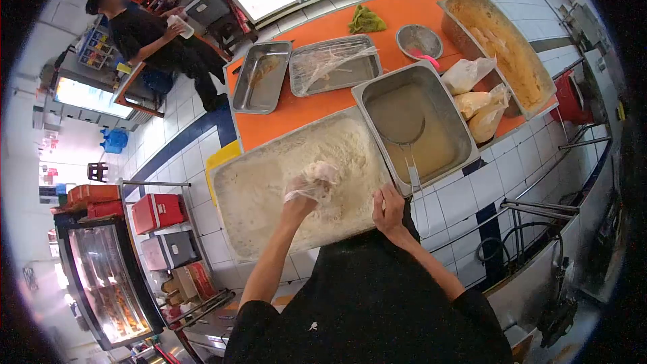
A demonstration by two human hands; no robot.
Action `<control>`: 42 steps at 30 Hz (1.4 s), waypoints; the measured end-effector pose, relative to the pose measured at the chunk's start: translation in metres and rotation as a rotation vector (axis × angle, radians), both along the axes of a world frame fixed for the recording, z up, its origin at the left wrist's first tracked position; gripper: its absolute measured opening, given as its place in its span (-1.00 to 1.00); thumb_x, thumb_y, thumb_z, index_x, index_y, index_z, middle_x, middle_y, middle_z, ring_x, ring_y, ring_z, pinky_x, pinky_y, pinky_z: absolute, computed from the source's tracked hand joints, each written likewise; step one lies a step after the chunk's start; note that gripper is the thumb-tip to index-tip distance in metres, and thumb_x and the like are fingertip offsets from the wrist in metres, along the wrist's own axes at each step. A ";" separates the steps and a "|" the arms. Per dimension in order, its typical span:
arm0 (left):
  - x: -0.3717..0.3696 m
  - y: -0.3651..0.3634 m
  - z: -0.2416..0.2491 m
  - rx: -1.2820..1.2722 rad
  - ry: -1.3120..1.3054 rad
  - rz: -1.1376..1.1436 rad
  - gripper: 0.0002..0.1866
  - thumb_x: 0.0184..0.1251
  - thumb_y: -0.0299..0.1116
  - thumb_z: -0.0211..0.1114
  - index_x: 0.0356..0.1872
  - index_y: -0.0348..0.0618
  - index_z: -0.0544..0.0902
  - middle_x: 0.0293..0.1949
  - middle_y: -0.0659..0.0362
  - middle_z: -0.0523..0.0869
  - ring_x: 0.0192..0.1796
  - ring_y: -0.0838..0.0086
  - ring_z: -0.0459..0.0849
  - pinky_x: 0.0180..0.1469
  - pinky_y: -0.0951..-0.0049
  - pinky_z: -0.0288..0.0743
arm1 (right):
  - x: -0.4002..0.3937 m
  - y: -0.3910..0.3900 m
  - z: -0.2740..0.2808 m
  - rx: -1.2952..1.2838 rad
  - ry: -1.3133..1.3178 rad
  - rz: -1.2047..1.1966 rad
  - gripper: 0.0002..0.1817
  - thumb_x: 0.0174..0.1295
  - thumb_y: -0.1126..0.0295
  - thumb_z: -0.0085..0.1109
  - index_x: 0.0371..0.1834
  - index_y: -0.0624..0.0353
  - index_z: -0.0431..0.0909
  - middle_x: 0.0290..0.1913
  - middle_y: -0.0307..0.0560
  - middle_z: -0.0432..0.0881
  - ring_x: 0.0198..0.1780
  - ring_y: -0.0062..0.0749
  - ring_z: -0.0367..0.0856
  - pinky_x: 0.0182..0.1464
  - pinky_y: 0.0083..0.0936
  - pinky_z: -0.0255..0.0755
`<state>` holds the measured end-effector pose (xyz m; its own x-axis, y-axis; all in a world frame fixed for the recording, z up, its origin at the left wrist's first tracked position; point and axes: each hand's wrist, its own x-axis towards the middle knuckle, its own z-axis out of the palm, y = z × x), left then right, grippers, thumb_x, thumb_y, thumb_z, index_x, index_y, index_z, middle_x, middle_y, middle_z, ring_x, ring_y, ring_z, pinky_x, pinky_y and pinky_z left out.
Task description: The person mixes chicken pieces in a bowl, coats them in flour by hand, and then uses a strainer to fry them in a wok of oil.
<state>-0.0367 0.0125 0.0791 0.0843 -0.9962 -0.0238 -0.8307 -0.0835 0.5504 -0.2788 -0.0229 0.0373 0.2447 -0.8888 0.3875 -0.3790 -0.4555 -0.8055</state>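
My left hand (302,191), in a clear plastic glove, is over the big tray of flour (253,185), with its fingers round a pale floured piece (323,172) that looks like raw meat. At the tray's right edge, near its front corner, my right hand (389,209) is bare, with its fingers curled at the rim. Just beyond it stands a deep metal pan of cloudy liquid (441,131), in which a round wire strainer (406,136) lies with its handle over the near edge.
Behind are two metal trays (259,79) (364,67), a green cloth (366,20) and a bowl (419,42). Filled plastic bags (484,118) and a long orange-stained tub (532,84) stand right on the orange table (310,111). A person (158,37) stands back left, holding a white container.
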 end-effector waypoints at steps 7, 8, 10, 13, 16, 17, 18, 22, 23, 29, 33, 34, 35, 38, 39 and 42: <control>0.015 0.023 0.023 0.041 -0.083 0.231 -0.67 0.33 -0.37 0.14 0.03 -0.36 0.58 -0.10 -0.17 0.69 -0.11 0.06 0.67 -0.15 0.20 0.55 | -0.001 -0.001 0.002 0.018 -0.003 0.018 -0.81 0.31 0.45 -0.03 -0.45 0.30 0.36 -0.48 0.14 0.36 -0.46 0.10 0.42 -0.44 -0.17 0.29; 0.023 0.032 0.014 -0.086 -0.274 0.050 -0.64 0.25 -0.39 0.14 0.02 -0.38 0.57 -0.06 -0.18 0.67 0.00 -0.01 0.62 0.07 0.16 0.44 | -0.001 -0.001 0.003 0.019 -0.002 0.013 -0.81 0.31 0.46 -0.03 -0.45 0.30 0.36 -0.49 0.13 0.36 -0.47 0.09 0.42 -0.44 -0.17 0.29; 0.030 0.051 0.017 -0.207 -0.462 -0.129 -0.61 0.17 -0.41 0.15 0.02 -0.41 0.56 -0.02 -0.19 0.65 0.11 -0.09 0.56 0.29 0.12 0.34 | -0.002 0.000 0.004 0.021 -0.002 0.018 -0.81 0.32 0.47 -0.04 -0.46 0.30 0.37 -0.49 0.13 0.37 -0.47 0.07 0.42 -0.43 -0.18 0.30; 0.022 0.059 0.051 0.353 -0.273 -0.208 -0.54 0.13 -0.47 0.19 0.11 -0.36 0.52 0.19 -0.21 0.50 0.23 -0.06 0.48 0.42 0.14 0.20 | 0.000 -0.003 0.007 0.010 -0.021 0.028 -0.81 0.32 0.49 -0.05 -0.46 0.32 0.38 -0.49 0.11 0.39 -0.48 0.04 0.43 -0.42 -0.20 0.31; -0.008 0.046 0.088 0.076 0.431 0.207 -0.54 0.06 -0.53 0.22 0.08 -0.36 0.53 0.27 -0.19 0.42 0.27 0.00 0.45 0.37 0.14 0.27 | 0.000 -0.002 0.007 0.007 -0.039 0.044 -0.81 0.31 0.50 -0.05 -0.46 0.33 0.39 -0.48 0.10 0.42 -0.47 0.01 0.44 -0.41 -0.21 0.33; -0.012 0.048 0.099 0.026 0.364 0.188 -0.53 0.04 -0.52 0.26 0.07 -0.32 0.54 0.25 -0.18 0.44 0.26 0.00 0.45 0.35 0.14 0.29 | 0.000 -0.002 0.007 0.011 -0.042 0.052 -0.81 0.31 0.50 -0.05 -0.46 0.34 0.40 -0.48 0.09 0.42 -0.46 0.00 0.45 -0.40 -0.21 0.33; -0.015 0.049 0.104 -0.023 0.296 0.168 -0.53 0.02 -0.51 0.29 0.06 -0.29 0.55 0.24 -0.17 0.46 0.25 0.00 0.46 0.33 0.14 0.31 | 0.000 -0.002 0.007 0.009 -0.042 0.057 -0.81 0.31 0.50 -0.05 -0.46 0.34 0.40 -0.48 0.09 0.42 -0.46 0.00 0.45 -0.40 -0.21 0.33; -0.014 0.050 0.067 0.024 0.028 0.053 -0.48 0.05 -0.33 0.38 0.10 -0.26 0.55 0.25 -0.20 0.44 0.25 0.03 0.47 0.29 0.16 0.35 | 0.000 -0.001 0.007 0.024 0.007 0.052 -0.82 0.30 0.50 -0.05 -0.47 0.32 0.40 -0.48 0.10 0.41 -0.45 0.01 0.45 -0.40 -0.20 0.33; -0.015 0.047 0.048 0.255 -0.056 0.019 -0.51 0.15 -0.27 0.30 0.14 -0.18 0.55 0.13 -0.22 0.52 0.21 0.06 0.52 0.28 0.19 0.36 | 0.000 -0.001 0.006 0.010 0.033 0.042 -0.82 0.30 0.50 -0.05 -0.47 0.31 0.40 -0.48 0.10 0.41 -0.45 0.01 0.46 -0.40 -0.20 0.33; 0.006 0.035 -0.068 0.511 -0.146 0.103 -0.46 0.25 -0.12 0.16 0.22 -0.16 0.49 0.11 -0.14 0.61 0.16 0.03 0.55 0.24 0.17 0.38 | 0.002 -0.001 0.009 0.019 -0.014 0.064 -0.83 0.30 0.50 -0.05 -0.46 0.31 0.36 -0.48 0.09 0.39 -0.48 0.00 0.42 -0.42 -0.20 0.31; 0.071 0.057 -0.202 0.032 -0.224 -0.008 -0.64 0.30 -0.11 0.14 -0.09 -0.14 0.67 -0.03 -0.10 0.69 0.05 0.04 0.62 0.08 0.11 0.45 | 0.004 -0.004 0.003 0.003 -0.026 0.056 -0.83 0.30 0.49 -0.05 -0.46 0.31 0.36 -0.48 0.10 0.38 -0.48 0.02 0.41 -0.42 -0.19 0.31; 0.068 0.053 -0.179 0.031 -0.227 -0.025 -0.64 0.30 -0.11 0.14 -0.09 -0.14 0.67 -0.03 -0.10 0.69 0.05 0.04 0.62 0.08 0.11 0.45 | 0.004 -0.004 0.002 0.000 -0.021 0.033 -0.79 0.34 0.47 -0.06 -0.48 0.31 0.35 -0.50 0.10 0.37 -0.49 0.01 0.40 -0.41 -0.22 0.28; 0.062 0.058 -0.156 0.064 -0.232 0.101 -0.65 0.29 -0.11 0.14 -0.09 -0.12 0.67 -0.06 -0.08 0.69 0.02 0.03 0.62 0.06 0.09 0.45 | 0.002 -0.001 0.000 0.004 -0.011 0.013 -0.75 0.38 0.44 -0.08 -0.49 0.31 0.34 -0.52 0.10 0.37 -0.49 0.00 0.39 -0.41 -0.24 0.26; 0.021 0.062 -0.033 0.171 -0.272 0.232 -0.63 0.24 -0.15 0.14 -0.01 -0.07 0.65 -0.01 -0.05 0.68 0.04 0.03 0.61 0.07 0.01 0.42 | 0.001 -0.001 -0.003 -0.012 -0.009 0.010 -0.81 0.29 0.45 -0.01 -0.47 0.30 0.35 -0.50 0.12 0.38 -0.46 0.08 0.43 -0.40 -0.17 0.31; 0.019 0.078 -0.040 0.297 -0.356 0.086 -0.60 0.23 -0.15 0.12 0.03 -0.06 0.63 0.05 -0.06 0.66 0.09 0.01 0.59 0.12 -0.03 0.38 | -0.001 0.007 -0.004 -0.028 0.053 0.005 -0.81 0.29 0.45 0.00 -0.47 0.30 0.36 -0.50 0.13 0.38 -0.45 0.09 0.43 -0.40 -0.16 0.31; -0.007 0.050 -0.001 -0.016 -0.373 -0.057 -0.54 0.25 -0.18 0.06 0.15 -0.06 0.58 0.19 -0.09 0.59 0.27 -0.03 0.47 0.35 -0.10 0.18 | 0.001 0.001 -0.001 -0.135 0.064 -0.043 -0.83 0.28 0.45 0.00 -0.45 0.30 0.39 -0.47 0.17 0.42 -0.42 0.13 0.46 -0.38 -0.13 0.32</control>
<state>-0.0440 0.0627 0.0777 0.0286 -0.9995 0.0140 -0.9774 -0.0250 0.2099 -0.2777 -0.0223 0.0360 0.2360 -0.8398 0.4889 -0.4489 -0.5404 -0.7116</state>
